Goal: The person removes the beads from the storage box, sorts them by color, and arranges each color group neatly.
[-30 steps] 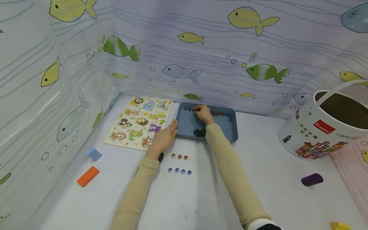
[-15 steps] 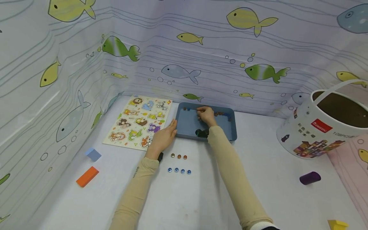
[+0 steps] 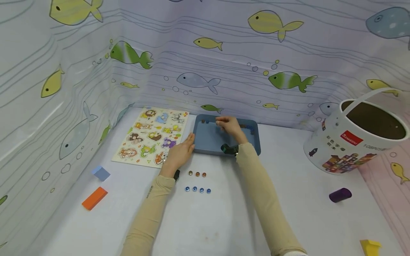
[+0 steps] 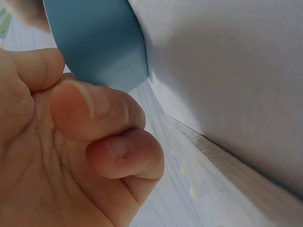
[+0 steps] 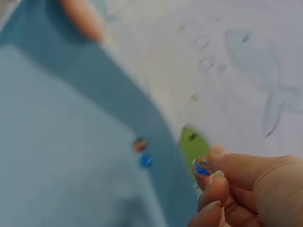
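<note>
Right hand (image 3: 229, 126) has drawn back from the far rim of the tray (image 3: 208, 140) toward the tray's middle, and in the right wrist view its fingers (image 5: 215, 189) pinch a blue bead (image 5: 202, 169) between thumb and fingertips. Two more beads (image 5: 143, 152), one orange and one blue, lie on the tray floor at about 9 o'clock from the pinched one, with others strung along the far rim. Left hand (image 3: 179, 153) rests against the tray's left edge at 9 o'clock, thumb on the rim and the other fingers curled loosely beside it, steadying it without a firm grip.

On the desk (image 3: 224, 220) at 6 o'clock from the tray sit a row of three orange beads (image 3: 197, 174) and, nearer the person, a row of four blue beads (image 3: 198, 190).

The pinch looks shallow, right at the fingertips, so the bead could slip out over the tray wall, roll, and knock the neat rows apart. A sleeve dragging low over the desk could scatter them too.
</note>
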### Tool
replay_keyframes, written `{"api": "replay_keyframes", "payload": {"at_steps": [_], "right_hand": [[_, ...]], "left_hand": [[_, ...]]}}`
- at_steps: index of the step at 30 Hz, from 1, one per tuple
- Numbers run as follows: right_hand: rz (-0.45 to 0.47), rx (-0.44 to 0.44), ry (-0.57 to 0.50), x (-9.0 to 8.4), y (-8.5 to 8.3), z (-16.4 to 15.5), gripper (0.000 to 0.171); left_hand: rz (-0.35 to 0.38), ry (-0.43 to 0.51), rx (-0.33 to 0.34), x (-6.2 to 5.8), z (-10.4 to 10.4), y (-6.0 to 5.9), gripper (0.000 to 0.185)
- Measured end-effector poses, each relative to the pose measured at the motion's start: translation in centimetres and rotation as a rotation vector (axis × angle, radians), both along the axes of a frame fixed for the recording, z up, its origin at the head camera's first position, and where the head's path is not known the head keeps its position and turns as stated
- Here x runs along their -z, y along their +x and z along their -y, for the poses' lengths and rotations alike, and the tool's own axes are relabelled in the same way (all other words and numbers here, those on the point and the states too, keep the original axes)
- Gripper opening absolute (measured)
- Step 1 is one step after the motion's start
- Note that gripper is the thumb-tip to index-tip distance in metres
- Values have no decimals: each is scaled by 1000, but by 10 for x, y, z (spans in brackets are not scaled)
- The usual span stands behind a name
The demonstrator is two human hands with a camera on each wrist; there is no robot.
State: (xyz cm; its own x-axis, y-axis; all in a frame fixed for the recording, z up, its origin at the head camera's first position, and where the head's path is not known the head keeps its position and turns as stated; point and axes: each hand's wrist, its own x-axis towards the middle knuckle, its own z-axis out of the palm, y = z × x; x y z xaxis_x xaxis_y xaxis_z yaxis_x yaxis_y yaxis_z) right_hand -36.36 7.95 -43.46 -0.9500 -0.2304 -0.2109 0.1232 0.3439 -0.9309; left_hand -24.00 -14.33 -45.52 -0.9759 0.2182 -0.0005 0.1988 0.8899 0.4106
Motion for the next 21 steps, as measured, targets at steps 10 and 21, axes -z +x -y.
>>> {"api": "replay_keyframes", "payload": {"at_steps": [10,21], "right_hand": [[-111,-95,-110,-24,50,-8,37],[-124,-160,-140,-25,103,-16,27]], "left_hand": [[9,-3,-7,-1,-1,0,53],[13,-13,-11,-1,-2,-1,52]]}}
